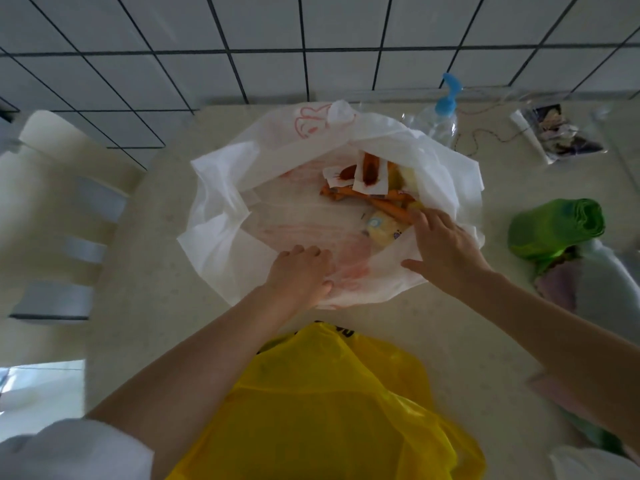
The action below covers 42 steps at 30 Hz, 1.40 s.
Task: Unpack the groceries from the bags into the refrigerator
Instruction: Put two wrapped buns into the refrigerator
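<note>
- Now, from the head view: a white plastic bag (221, 216) lies spread wide open on a pale countertop (152, 271), its mouth facing up.
- Left hand (301, 275): it sits on the near edge of the bag, fingers curled over the plastic and gripping that rim, holding the mouth open.
- Right hand (443, 247): it lies over the bag's right rim, reaching inward, with the fingers stretched forward and the thumb splayed toward the left hand; the fingertips touch the groceries, but whether they have closed on anything cannot be told (the tips are partly lost among the packets).
- Just ahead of the right fingertips lie orange sausage-like sticks (381, 199), and beyond those, white-edged packets with red-brown contents (370, 171).
- Between the two hands, nearer the right one, a pale yellow packet (377, 230) rests on the bag's floor.
- Below both forearms, closest to the person, a yellow plastic bag (329, 403) lies crumpled on the counter, apart from the white bag.
- Right of the right hand sits a green bag (554, 226), bunched up, with a grey-violet bundle just under it (too blurred to name).
- Beyond the right hand, behind the white bag, stands a clear bottle with a blue pump (446, 105); farther right lies a clear pouch with dark printed contents (557, 133).
- Far to the left of the left hand stands a pale chair (59, 188), its slatted back against the counter's edge.
- White wall tiles with dark grout (263, 26) rise behind everything.
</note>
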Available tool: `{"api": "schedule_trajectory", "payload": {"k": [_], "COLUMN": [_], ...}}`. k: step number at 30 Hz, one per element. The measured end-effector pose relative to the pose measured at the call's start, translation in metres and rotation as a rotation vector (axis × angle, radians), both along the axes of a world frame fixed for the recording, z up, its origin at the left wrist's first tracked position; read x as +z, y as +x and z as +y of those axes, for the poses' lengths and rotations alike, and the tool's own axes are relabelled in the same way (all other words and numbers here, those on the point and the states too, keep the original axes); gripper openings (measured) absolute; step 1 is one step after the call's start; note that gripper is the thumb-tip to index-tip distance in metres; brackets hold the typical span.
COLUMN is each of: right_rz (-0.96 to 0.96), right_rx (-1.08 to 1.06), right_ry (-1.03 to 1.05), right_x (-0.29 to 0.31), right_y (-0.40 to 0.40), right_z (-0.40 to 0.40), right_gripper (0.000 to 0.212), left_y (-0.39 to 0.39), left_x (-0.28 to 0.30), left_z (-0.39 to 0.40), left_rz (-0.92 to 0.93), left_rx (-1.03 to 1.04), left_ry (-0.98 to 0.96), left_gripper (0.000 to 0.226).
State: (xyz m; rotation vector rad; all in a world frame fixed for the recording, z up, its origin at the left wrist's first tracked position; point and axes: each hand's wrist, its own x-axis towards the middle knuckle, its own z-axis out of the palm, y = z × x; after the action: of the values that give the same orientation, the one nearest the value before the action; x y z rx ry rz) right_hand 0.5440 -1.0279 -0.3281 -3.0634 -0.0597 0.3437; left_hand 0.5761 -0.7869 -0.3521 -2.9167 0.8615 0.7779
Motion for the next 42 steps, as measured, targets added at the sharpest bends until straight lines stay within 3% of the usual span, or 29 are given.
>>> {"api": "schedule_trajectory", "payload": {"k": [3, 6, 12, 19, 22, 26, 31, 37, 42], "right_rz": [0.003, -0.009, -0.18, -0.057, -0.048, -0.109, -0.124, -0.167, -0.185], "right_rx": [-0.014, 0.009, 0.022, 0.064, -0.001, -0.084, -0.181, -0.237, -0.282], "right_ry": [-0.022, -0.036, 0.029, -0.151, -0.153, -0.127, -0.174, -0.175, -0.035], "right_x": [0.003, 0.004, 0.003, 0.0, 0.001, -0.001, -0.012, -0.022, -0.022], "right_y": [-0.001, -0.002, 0.016, 0.05, 0.063, 0.081, 0.097, 0.1, 0.101], "right_z": [-0.011, -0.02, -0.03, -0.032, -0.031, -0.033, -0.027, -0.021, -0.016], "right_gripper": [0.095, 0.085, 0.052, 0.061, 0.066, 0.07, 0.069, 0.066, 0.068], "left_y": [0.012, 0.024, 0.037, 0.047, 0.046, 0.048, 0.052, 0.05, 0.051], "left_x": [0.001, -0.002, -0.02, -0.031, -0.028, -0.023, -0.02, -0.019, -0.017], "left_z": [-0.022, -0.048, -0.087, -0.096, -0.089, -0.07, -0.044, -0.035, -0.029], "left_rz": [-0.056, -0.113, -0.155, -0.183, -0.238, -0.279, -0.347, -0.276, -0.221], "left_rx": [-0.037, -0.102, -0.282, -0.266, -0.241, -0.157, -0.048, 0.038, 0.083], "left_ry": [-0.144, -0.282, -0.226, -0.115, -0.097, -0.091, -0.04, -0.093, -0.11], "left_gripper": [0.042, 0.053, 0.08, 0.107, 0.105, 0.076, 0.057, 0.064, 0.06]}}
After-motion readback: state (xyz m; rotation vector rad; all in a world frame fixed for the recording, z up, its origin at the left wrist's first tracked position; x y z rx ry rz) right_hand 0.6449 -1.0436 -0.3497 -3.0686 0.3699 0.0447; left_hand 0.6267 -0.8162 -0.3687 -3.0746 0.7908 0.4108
